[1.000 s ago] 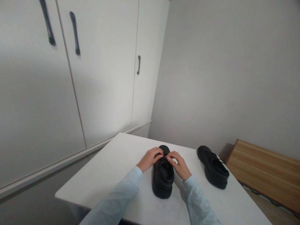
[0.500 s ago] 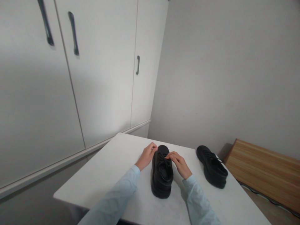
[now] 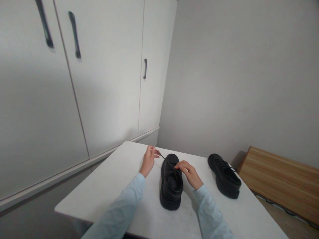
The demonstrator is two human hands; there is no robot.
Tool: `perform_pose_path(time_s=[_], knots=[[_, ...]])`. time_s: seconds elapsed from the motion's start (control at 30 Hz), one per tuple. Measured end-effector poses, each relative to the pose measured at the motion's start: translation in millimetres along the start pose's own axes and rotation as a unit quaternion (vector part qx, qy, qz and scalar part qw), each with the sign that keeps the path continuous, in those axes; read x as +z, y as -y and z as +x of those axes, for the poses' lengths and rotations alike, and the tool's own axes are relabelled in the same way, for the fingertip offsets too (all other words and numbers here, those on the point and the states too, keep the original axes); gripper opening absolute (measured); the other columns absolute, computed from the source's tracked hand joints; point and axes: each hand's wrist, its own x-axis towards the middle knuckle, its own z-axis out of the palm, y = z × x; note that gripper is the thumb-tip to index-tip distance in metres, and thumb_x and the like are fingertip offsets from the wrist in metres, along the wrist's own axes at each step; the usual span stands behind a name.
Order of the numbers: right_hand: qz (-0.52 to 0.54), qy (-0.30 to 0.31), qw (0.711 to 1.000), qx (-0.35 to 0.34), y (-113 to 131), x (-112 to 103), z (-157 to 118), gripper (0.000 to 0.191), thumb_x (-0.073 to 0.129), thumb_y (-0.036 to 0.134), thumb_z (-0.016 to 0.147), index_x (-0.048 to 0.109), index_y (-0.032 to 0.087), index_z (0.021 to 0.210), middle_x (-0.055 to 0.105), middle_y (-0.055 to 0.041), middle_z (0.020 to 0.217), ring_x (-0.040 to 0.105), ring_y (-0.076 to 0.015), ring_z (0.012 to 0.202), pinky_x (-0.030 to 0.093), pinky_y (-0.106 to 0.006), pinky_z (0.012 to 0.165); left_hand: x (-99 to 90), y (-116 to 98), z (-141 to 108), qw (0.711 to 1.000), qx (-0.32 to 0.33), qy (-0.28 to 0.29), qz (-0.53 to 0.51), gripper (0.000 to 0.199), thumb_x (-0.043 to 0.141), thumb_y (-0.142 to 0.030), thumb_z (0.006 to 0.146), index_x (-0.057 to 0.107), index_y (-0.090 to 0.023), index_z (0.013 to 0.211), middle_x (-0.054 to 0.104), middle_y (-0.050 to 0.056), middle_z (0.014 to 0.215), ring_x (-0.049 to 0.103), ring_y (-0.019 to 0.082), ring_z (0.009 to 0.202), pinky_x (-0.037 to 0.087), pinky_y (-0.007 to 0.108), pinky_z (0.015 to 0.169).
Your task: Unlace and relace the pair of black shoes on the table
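Note:
A black lace-up shoe (image 3: 171, 194) stands on the white table in front of me, its toe pointing away. My left hand (image 3: 149, 159) is up and to the left of the toe, its fingers pinched on a dark shoelace (image 3: 162, 156) that stretches taut to the shoe. At the shoe's right side, my right hand (image 3: 188, 172) is bent over the lacing, fingertips pressed together there. Whether those fingertips grip a lace is too small to make out. The matching black shoe (image 3: 225, 177) stands apart to the right, laces in place.
The white table (image 3: 112, 186) carries both shoes. White cabinet doors (image 3: 107, 83) with dark handles rise on the left, and a grey wall (image 3: 236, 83) is behind. A wood-grain board (image 3: 284, 182) sits beyond the table's right edge, with a cable below it.
My left hand has moved left, away from the shoe, drawing the lace out straight. My right hand has stayed at the lacing.

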Motion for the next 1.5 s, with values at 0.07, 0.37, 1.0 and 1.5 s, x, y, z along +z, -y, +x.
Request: perform_pose_path(time_s=[0.07, 0.37, 1.0, 1.5], knots=[[-0.002, -0.001, 1.000, -0.002, 0, 0, 0, 0.037, 0.041, 0.042, 0.091, 0.069, 0.020, 0.080, 0.065, -0.0070, 0.088, 0.057, -0.0206, 0.091, 0.042, -0.037, 0.087, -1.8, -3, 1, 0.999, -0.016, -0.026, -0.039, 0.035, 0.044, -0.054, 0.083, 0.039, -0.020, 0.084, 0.061, -0.001, 0.068, 0.063, 0.014, 0.064, 0.053, 0.028, 0.057], [-0.039, 0.005, 0.998, -0.041, -3, 1, -1, 0.011, 0.060, 0.021, 0.076, 0.065, 0.022, 0.085, 0.064, -0.0052, 0.089, 0.055, -0.0220, 0.091, 0.041, -0.040, 0.087, -4.7, -8, 0, 0.989, -0.044, -0.084, -0.110, 0.041, 0.048, -0.059, 0.079, 0.041, -0.019, 0.080, 0.061, -0.002, 0.071, 0.053, 0.006, 0.045, 0.042, 0.019, 0.045], [0.046, -0.048, 0.996, 0.059, 5, 14, 0, 0.007, 0.055, 0.027, 0.076, 0.051, 0.021, 0.075, 0.061, -0.0031, 0.087, 0.054, -0.0216, 0.090, 0.039, -0.035, 0.081, 14.1, -16, -25, 0.919, 0.143, 0.283, 0.235, 0.025, 0.067, -0.044, 0.072, 0.071, -0.019, 0.076, 0.054, 0.004, 0.085, 0.054, 0.017, 0.084, 0.042, 0.028, 0.079], [0.241, -0.058, 0.968, 0.041, 9, 2, 0, 0.017, 0.042, 0.029, 0.069, 0.041, 0.021, 0.054, 0.060, -0.0090, 0.077, 0.054, -0.0252, 0.081, 0.041, -0.038, 0.078, 16.5, -21, -27, 0.911, 0.138, 0.298, 0.250, 0.021, 0.051, -0.033, 0.086, 0.067, -0.019, 0.086, 0.063, 0.005, 0.089, 0.055, 0.018, 0.091, 0.040, 0.029, 0.085]])
